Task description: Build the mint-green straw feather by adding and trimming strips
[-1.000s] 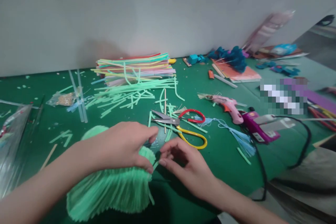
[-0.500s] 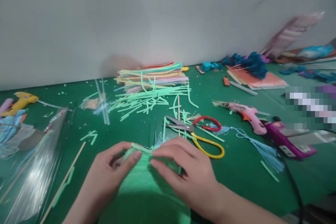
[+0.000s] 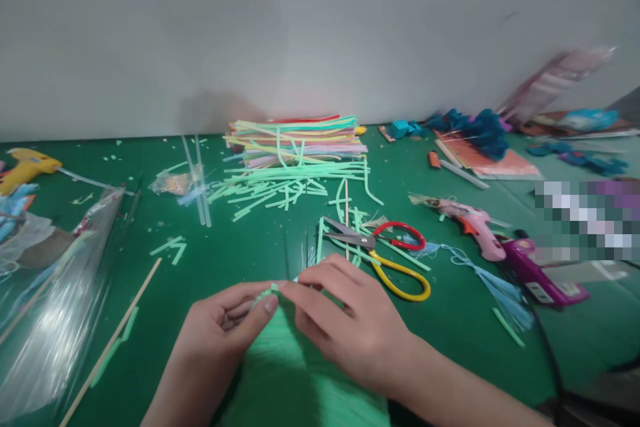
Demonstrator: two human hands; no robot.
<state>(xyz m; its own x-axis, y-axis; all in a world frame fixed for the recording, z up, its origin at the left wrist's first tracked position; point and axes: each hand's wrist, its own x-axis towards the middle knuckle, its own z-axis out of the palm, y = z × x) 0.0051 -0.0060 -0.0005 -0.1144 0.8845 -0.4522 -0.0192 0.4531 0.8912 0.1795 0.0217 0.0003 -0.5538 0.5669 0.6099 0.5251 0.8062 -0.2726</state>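
Note:
My left hand point(image 3: 227, 327) is closed at the front of the table, its thumb and index finger pinching a small folded light-green strip point(image 3: 275, 287). From the other side my right hand point(image 3: 350, 320) meets it, thumb hidden, with the index fingertip against the same strip. Below both hands spreads a bright green, thin-looking sheet point(image 3: 305, 373); whether it is paper or cloth I cannot tell. Pale blue threads point(image 3: 311, 255) show just beyond my right fingers. Scissors point(image 3: 367, 240) with one red and one yellow handle lie spread beside my right hand, over loose green strips.
Bundled coloured strips point(image 3: 300, 140) lie by the wall, with cut green ones in front. At right are a pink glue gun point(image 3: 477, 227), a purple device point(image 3: 540, 273) and a blue tassel point(image 3: 500, 287). A yellow glue gun point(image 3: 30, 167), clear plastic sleeves point(image 3: 60, 320) and a wooden stick point(image 3: 117, 333) lie left.
The green strip, earlier stretched flat between my fingertips, is now bunched into a short fold. My hands have come closer together, and the view has shifted slightly.

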